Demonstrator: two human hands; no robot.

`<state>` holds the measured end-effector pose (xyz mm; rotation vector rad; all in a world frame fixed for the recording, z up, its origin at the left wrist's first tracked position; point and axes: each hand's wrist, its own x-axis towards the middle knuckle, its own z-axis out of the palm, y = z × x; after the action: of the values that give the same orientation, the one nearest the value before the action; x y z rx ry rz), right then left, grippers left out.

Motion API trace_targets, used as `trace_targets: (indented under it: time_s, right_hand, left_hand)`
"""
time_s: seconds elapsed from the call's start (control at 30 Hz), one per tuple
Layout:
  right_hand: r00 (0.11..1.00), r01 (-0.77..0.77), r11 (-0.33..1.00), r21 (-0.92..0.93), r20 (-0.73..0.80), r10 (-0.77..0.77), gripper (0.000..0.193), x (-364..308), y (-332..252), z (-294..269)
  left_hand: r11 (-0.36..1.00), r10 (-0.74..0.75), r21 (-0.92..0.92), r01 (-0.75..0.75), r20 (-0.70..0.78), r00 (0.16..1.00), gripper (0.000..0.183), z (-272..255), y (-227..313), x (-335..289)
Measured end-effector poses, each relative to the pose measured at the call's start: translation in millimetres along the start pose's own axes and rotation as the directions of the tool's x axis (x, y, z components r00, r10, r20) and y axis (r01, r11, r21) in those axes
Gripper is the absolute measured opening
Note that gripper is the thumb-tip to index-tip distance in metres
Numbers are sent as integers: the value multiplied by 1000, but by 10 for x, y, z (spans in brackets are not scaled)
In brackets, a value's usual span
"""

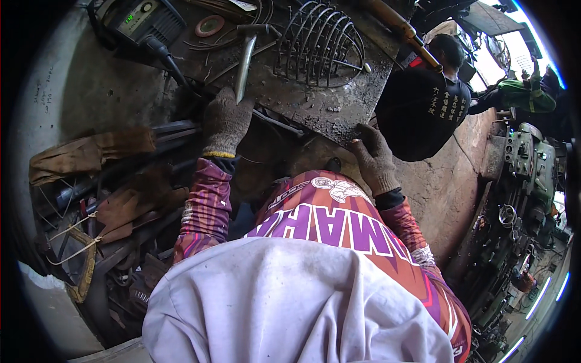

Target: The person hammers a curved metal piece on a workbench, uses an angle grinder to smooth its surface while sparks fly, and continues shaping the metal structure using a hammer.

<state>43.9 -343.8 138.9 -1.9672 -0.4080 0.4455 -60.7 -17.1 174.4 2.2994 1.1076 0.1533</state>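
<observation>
My left hand [228, 122], in a grey knit glove with a yellow cuff edge, is closed around the lower end of a hammer's bare metal handle [245, 66]. The hammer head [253, 28] points away from me over the dark metal worktable [284, 109]. At the table's near right corner is my right hand [375, 158], gloved the same way. Its thumb and fingers are apart and nothing shows in them; whether they touch the corner is unclear. Beyond both hands, a domed frame of bent dark rods [318, 45] rests on the tabletop.
A welding machine [142, 24] and a reddish disc [209, 26] are at the far left. Rods and a brown cloth [91, 157] crowd the left. A person in black [417, 109] is close by the table's right side. Green machinery [529, 163] stands farther right.
</observation>
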Motion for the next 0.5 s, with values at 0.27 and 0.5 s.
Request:
trace_targets:
  time_s: [0.27, 0.5]
  right_hand:
    - [1000, -25, 999, -22, 13, 26, 36, 49, -10, 17]
    - [998, -56, 996, 64, 38, 54, 31, 76, -50, 36]
  left_hand:
    - [990, -37, 138, 31, 42, 998, 45, -184, 105, 199]
    - [985, 24, 170, -32, 49, 999, 41, -153, -3, 208]
